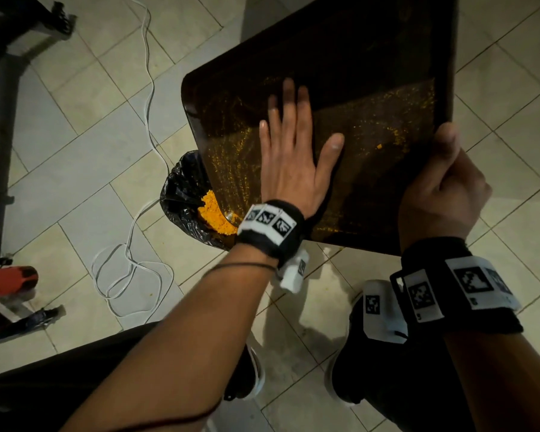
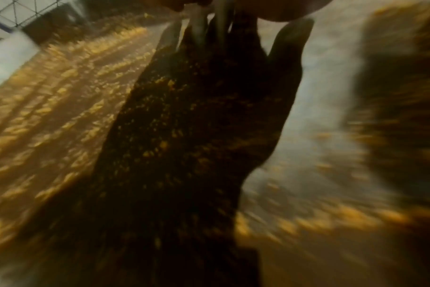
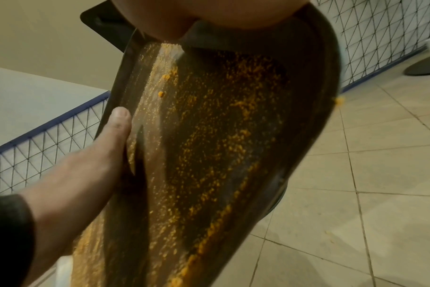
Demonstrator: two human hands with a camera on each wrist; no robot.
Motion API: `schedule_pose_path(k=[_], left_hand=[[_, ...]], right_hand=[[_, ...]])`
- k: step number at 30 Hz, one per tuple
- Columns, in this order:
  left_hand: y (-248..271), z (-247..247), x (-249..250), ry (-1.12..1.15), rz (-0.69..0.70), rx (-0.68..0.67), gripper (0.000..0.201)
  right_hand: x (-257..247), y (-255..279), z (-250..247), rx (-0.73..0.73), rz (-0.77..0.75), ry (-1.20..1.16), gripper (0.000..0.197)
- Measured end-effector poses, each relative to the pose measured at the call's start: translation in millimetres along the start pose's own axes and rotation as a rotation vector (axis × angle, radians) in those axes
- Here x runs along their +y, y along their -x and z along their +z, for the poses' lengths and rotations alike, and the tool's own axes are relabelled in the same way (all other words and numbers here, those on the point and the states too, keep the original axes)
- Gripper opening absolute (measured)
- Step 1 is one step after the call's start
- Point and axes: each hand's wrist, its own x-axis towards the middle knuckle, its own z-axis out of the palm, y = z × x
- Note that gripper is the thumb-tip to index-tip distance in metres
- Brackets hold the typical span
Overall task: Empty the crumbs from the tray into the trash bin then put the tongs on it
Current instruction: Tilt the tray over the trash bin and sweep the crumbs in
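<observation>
Now, from the head view, I am tilting the tray point(image 1: 371, 57) over the trash bin point(image 1: 181, 194) at seven o'clock, my right hand point(image 1: 443, 194) gripping its edge, my left hand point(image 1: 290, 151) flat, sweeping crumbs point(image 1: 214, 213) down. Left wrist: blurred palm. Right wrist: specks are clinging (tongs unseen), so next I am judging more brushing.

Dark rectangular tray tipped over a lined trash bin.

The dark, glossy rectangular tray with rounded corners and a raised rim point(image 1: 340, 57) is tilted, its lower corner over the round trash bin lined with a black plastic bag point(image 1: 181, 194). Fine orange crumbs point(image 3: 209, 136) streak the tray's inner surface, thickest along the rim at the lower end. A heap of orange crumbs point(image 1: 214, 215) lies inside the bin, just beneath the tray's lowest corner. The tongs are out of view.
</observation>
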Motion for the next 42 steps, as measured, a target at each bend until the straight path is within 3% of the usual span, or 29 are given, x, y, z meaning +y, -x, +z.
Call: schedule_pose_path(k=[4,9,12,17,20,24,27,30,33,37,42], left_hand=[[-21,-1,-25,0.001,-0.046,-0.013,0.077],[6,9,-71,0.153,-0.365,-0.061,0.077],[41,20,-93,0.189,-0.518,-0.167,0.078],[87,24,-114,0.059,-0.726,-0.425,0.088],[85,11,-102,0.092,-0.73,-0.278,0.08],[61,-6,-40,0.076,-0.366,-0.074,0.067],[37,-7,6,0.078,-0.147,-0.077,0.067],[28,0,22,0.042,-0.072,-0.094,0.071],[36,6,3,0.005,-0.133,-0.076,0.077],[63,11,-46,0.097,-0.331,-0.115,0.081],[91,17,-96,0.08,-0.664,-0.289,0.079]], right_hand=[[-1,-2,-1,-0.033,0.04,-0.02,0.05],[-1,0,0,-0.036,0.032,-0.073,0.053],[-1,5,1,-0.074,0.025,-0.054,0.055],[-1,5,4,-0.069,0.047,0.005,0.053],[0,5,5,-0.065,0.049,0.048,0.06],[1,11,6,-0.042,0.055,0.013,0.056],[0,12,6,-0.024,0.041,0.002,0.054],[-5,10,3,-0.043,0.062,0.014,0.049],[-6,10,1,-0.029,0.145,-0.078,0.053],[-5,6,0,0.003,0.193,-0.151,0.055],[-7,6,0,-0.011,0.17,-0.103,0.052]])
